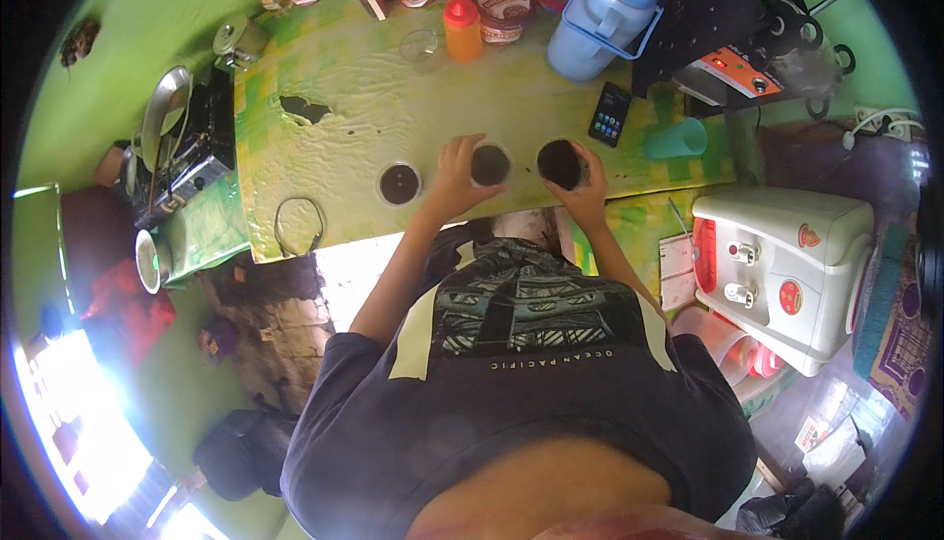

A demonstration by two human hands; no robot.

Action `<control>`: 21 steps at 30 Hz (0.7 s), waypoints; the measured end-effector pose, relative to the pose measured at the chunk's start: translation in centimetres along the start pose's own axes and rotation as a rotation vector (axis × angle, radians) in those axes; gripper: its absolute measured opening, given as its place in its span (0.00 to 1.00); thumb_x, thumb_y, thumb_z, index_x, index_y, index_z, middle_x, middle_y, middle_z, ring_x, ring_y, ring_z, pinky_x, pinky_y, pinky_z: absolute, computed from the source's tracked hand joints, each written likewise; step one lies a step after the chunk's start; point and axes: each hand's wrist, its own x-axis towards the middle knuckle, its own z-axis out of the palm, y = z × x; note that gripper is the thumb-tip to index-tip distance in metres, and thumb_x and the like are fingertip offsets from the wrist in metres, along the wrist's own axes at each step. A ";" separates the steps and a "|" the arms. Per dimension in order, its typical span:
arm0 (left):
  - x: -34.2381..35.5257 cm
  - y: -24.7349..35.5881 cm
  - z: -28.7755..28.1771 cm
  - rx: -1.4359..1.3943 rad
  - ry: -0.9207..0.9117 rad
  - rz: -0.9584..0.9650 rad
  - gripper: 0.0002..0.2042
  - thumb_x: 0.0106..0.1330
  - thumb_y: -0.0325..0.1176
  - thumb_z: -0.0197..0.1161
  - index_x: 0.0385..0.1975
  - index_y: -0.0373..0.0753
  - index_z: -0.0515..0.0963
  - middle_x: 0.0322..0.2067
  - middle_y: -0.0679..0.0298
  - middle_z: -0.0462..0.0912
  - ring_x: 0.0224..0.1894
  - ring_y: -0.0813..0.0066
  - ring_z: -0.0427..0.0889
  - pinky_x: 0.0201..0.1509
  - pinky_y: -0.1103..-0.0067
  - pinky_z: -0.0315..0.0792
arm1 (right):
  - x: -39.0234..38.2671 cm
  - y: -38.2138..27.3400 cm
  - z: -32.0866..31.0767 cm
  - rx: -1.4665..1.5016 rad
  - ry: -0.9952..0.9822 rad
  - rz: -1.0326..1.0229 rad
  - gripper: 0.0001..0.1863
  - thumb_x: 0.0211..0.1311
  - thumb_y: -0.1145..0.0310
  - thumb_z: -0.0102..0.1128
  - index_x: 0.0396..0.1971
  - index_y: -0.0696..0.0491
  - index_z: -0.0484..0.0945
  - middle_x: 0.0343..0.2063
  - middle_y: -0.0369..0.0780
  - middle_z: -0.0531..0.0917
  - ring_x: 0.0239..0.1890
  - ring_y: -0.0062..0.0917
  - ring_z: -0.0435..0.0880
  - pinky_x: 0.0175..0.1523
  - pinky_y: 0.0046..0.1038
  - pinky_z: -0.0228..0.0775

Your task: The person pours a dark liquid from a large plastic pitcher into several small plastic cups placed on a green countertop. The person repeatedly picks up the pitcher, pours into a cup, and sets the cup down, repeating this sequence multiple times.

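Observation:
Three round cups of dark liquid or powder stand in a row near the table's front edge; I cannot tell which the contents are. The left cup (399, 184) is untouched, just left of my left wrist. My left hand (456, 180) curls round the middle cup (490, 164), thumb on its near side and fingers on its far side. Around the right cup (560, 162) my right hand (587, 186) closes from its right side. That cup looks slightly tilted; whether its base is off the table is hidden.
The table (344, 171) has a green-yellow cover with a torn dark patch. A phone (610, 114), a teal cup (678, 139) and a blue thermos jug (608, 19) lie or stand to the right. An orange squeeze bottle (461, 29) stands behind; a white water dispenser (782, 274) stands at right.

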 end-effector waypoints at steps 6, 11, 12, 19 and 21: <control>0.9 -1.1 2.3 0.315 -0.155 -0.159 0.48 0.37 0.51 0.73 0.60 0.38 0.58 0.58 0.48 0.60 0.57 0.46 0.61 0.57 0.59 0.61 | 0.6 3.2 3.1 -0.034 0.048 0.047 0.35 0.36 0.70 0.76 0.49 0.58 0.70 0.47 0.43 0.75 0.50 0.31 0.75 0.55 0.31 0.67; 1.7 -1.0 4.2 0.466 -0.256 -0.285 0.51 0.38 0.53 0.73 0.62 0.35 0.54 0.59 0.47 0.59 0.58 0.48 0.61 0.56 0.60 0.62 | 0.8 4.8 4.3 -0.056 0.089 0.072 0.35 0.35 0.67 0.77 0.48 0.58 0.71 0.45 0.43 0.76 0.49 0.30 0.76 0.55 0.30 0.68; 1.7 -1.0 4.4 0.439 -0.253 -0.294 0.51 0.38 0.53 0.73 0.62 0.34 0.53 0.58 0.47 0.59 0.58 0.48 0.61 0.57 0.60 0.62 | 0.7 5.2 4.4 -0.069 0.086 0.089 0.35 0.35 0.67 0.77 0.48 0.58 0.71 0.46 0.43 0.76 0.49 0.30 0.76 0.55 0.30 0.68; 1.8 -0.7 5.7 0.336 -0.200 -0.367 0.49 0.39 0.49 0.74 0.60 0.33 0.54 0.54 0.46 0.61 0.56 0.48 0.63 0.56 0.61 0.64 | 0.4 8.0 4.7 -0.002 0.062 0.112 0.40 0.35 0.67 0.78 0.52 0.57 0.67 0.51 0.45 0.74 0.53 0.29 0.74 0.55 0.31 0.68; 1.9 -0.4 5.8 0.342 -0.194 -0.406 0.47 0.38 0.46 0.74 0.59 0.34 0.55 0.53 0.47 0.62 0.54 0.48 0.64 0.56 0.61 0.64 | 0.4 8.3 4.2 -0.015 0.033 0.070 0.42 0.35 0.65 0.78 0.53 0.56 0.65 0.51 0.45 0.73 0.53 0.29 0.74 0.55 0.31 0.68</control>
